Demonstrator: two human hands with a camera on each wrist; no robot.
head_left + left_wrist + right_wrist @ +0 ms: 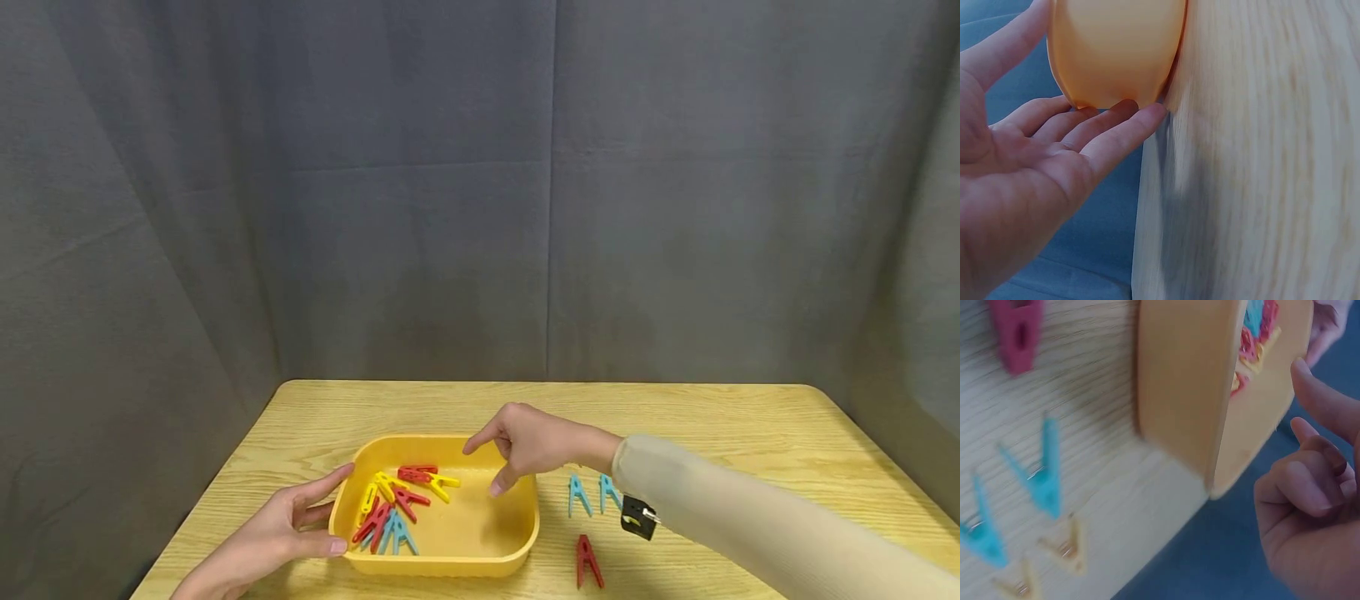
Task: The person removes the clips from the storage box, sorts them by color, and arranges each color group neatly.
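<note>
A yellow plastic tub (pixel 517 533) stands near the table's front edge and holds several red, yellow and blue clothes pegs (pixel 393 504). My left hand (pixel 318 512) lies open against the tub's left wall, thumb on the near corner. In the left wrist view its straight fingers (pixel 1104 131) touch the tub (pixel 1116 50). My right hand (pixel 491 467) hovers over the tub's far right part, index finger out, other fingers loosely curled, holding nothing. The right wrist view shows that hand (pixel 1310 487) empty beside the tub (pixel 1185 394).
Two blue pegs (pixel 592 493) and a red peg (pixel 588 561) lie on the wooden table (pixel 735 433) right of the tub. The right wrist view also shows yellow pegs (pixel 1066 544) on the table. A grey curtain hangs behind the table.
</note>
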